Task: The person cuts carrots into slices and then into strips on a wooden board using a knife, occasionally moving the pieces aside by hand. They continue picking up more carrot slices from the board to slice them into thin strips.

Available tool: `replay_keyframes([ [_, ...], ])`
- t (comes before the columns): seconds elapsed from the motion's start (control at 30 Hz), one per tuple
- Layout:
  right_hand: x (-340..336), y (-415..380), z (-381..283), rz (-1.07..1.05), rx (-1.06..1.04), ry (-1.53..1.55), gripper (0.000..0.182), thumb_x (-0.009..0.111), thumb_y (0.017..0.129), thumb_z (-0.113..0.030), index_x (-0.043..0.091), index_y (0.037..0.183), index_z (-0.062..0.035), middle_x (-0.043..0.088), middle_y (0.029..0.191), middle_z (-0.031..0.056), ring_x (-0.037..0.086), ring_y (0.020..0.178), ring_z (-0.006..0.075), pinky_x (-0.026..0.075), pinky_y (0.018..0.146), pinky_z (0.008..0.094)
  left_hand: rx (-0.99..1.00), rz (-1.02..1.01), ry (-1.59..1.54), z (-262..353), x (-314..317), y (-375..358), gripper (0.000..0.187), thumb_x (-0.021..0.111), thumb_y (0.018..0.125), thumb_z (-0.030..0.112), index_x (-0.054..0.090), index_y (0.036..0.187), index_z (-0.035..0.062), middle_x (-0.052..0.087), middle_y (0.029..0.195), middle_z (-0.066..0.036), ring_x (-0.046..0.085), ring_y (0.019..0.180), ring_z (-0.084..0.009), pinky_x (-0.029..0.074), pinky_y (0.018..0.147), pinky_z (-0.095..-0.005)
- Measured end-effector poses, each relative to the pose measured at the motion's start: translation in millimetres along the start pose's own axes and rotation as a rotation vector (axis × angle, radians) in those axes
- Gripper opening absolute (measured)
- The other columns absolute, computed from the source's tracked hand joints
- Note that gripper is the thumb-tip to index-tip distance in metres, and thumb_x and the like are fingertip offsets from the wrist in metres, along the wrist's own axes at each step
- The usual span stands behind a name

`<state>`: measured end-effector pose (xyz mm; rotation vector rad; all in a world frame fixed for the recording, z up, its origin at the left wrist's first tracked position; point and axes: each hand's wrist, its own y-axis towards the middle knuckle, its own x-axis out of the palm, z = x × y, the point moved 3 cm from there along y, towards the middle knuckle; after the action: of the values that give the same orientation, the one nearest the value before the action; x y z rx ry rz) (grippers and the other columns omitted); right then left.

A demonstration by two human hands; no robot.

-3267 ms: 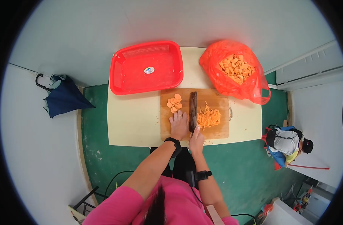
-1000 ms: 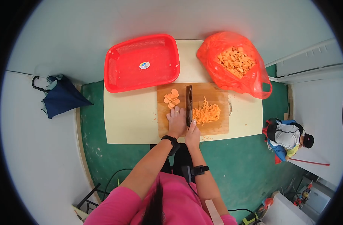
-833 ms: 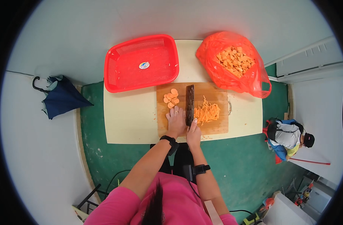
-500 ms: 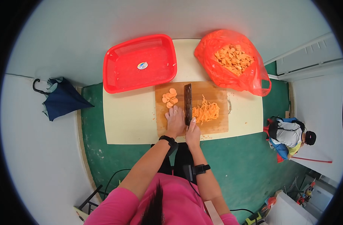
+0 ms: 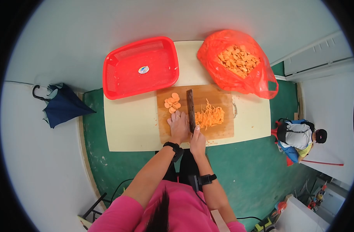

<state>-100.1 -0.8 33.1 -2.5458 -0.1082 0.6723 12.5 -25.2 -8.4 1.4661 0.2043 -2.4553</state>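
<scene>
My right hand (image 5: 198, 141) is closed round the handle of a dark-bladed kitchen knife (image 5: 190, 111), whose blade runs away from me across a wooden cutting board (image 5: 219, 133). Left of the blade and close beside it, my left hand (image 5: 178, 127) presses down with bent fingers; what lies beneath them is hidden. Beyond my left fingertips is a small group of round orange carrot slices (image 5: 172, 102). A heap of carrot shreds (image 5: 210, 115) lies to the right of the blade.
A red plastic basket (image 5: 140, 92) stands at the table's back left. At the back right, a red plastic bag (image 5: 215, 50) holds many carrot slices (image 5: 239, 61). A blue umbrella (image 5: 66, 106) is at the left wall. Another person (image 5: 299, 137) sits off to the right.
The whole view has shifted slightly, with the table a little further left and lower. The knife has moved slightly towards me on the board; both hands keep nearly the same pose.
</scene>
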Motion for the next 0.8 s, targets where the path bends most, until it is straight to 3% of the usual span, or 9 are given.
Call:
replay_keyframes([
  [0.1, 2, -1, 5, -0.009, 0.074, 0.03, 0.07, 0.031, 0.107, -0.046, 0.059, 0.076, 0.0099, 0.055, 0.064, 0.0258, 0.057, 0.064, 0.0414, 0.043, 0.065, 0.0501, 0.014, 0.0, 0.02, -2, 3, -1, 0.012, 0.052, 0.097, 0.019, 0.056, 0.096, 0.0075, 0.052, 0.102, -0.015, 0.047, 0.1, -0.0347, 0.031, 0.081, -0.047],
  [0.17, 4, 2, 7, 0.028, -0.017, 0.038, 0.067, 0.03, 0.108, -0.046, 0.051, 0.067, 0.0037, 0.049, 0.054, 0.0141, 0.051, 0.05, 0.0274, 0.042, 0.054, 0.0428, 0.019, 0.011, 0.022, -2, 4, -2, 0.012, 0.052, 0.097, 0.019, 0.056, 0.096, 0.0075, 0.052, 0.102, -0.015, 0.047, 0.1, -0.0346, 0.031, 0.081, -0.0471],
  [0.2, 2, 2, 4, 0.031, -0.022, 0.039, 0.067, 0.03, 0.108, -0.046, 0.051, 0.067, 0.0037, 0.049, 0.054, 0.0141, 0.051, 0.05, 0.0274, 0.042, 0.054, 0.0428, 0.025, 0.024, 0.023, -1, 4, -1, 0.011, 0.052, 0.097, 0.018, 0.055, 0.097, 0.0076, 0.052, 0.102, -0.015, 0.047, 0.1, -0.0345, 0.031, 0.082, -0.0471],
  [0.3, 1, 1, -3, 0.021, -0.039, -0.002, 0.068, 0.03, 0.108, -0.046, 0.052, 0.068, 0.0047, 0.049, 0.055, 0.0153, 0.052, 0.052, 0.0295, 0.042, 0.056, 0.0435, 0.028, 0.015, 0.038, 0, 3, -1, 0.01, 0.053, 0.095, 0.018, 0.055, 0.097, 0.0079, 0.052, 0.102, -0.015, 0.047, 0.1, -0.0343, 0.031, 0.081, -0.0471],
  [0.37, 2, 0, -6, -0.009, 0.003, -0.007, 0.067, 0.032, 0.107, -0.044, 0.061, 0.083, 0.0111, 0.059, 0.074, 0.0333, 0.06, 0.075, 0.0497, 0.045, 0.069, 0.0527, 0.032, 0.019, 0.041, 0, 3, -1, 0.011, 0.054, 0.094, 0.018, 0.055, 0.097, 0.008, 0.052, 0.103, -0.015, 0.047, 0.1, -0.0344, 0.031, 0.081, -0.0471],
  [0.6, 6, 3, -10, -0.012, 0.059, -0.024, 0.068, 0.03, 0.107, -0.044, 0.064, 0.089, 0.0121, 0.061, 0.079, 0.0365, 0.06, 0.081, 0.0527, 0.046, 0.073, 0.0546, 0.044, -0.006, 0.051, -1, 4, -2, 0.017, 0.059, 0.088, 0.021, 0.055, 0.098, 0.0076, 0.051, 0.104, -0.016, 0.046, 0.102, -0.0358, 0.03, 0.082, -0.048],
  [0.8, 11, 8, -2, 0.038, 0.022, -0.041, 0.068, 0.031, 0.107, -0.045, 0.062, 0.082, 0.0104, 0.063, 0.075, 0.0314, 0.061, 0.077, 0.0495, 0.045, 0.071, 0.0539, 0.017, -0.013, 0.003, 0, 1, -2, 0.016, 0.057, 0.09, 0.019, 0.056, 0.099, 0.0065, 0.051, 0.106, -0.016, 0.046, 0.104, -0.0358, 0.031, 0.083, -0.0482],
])
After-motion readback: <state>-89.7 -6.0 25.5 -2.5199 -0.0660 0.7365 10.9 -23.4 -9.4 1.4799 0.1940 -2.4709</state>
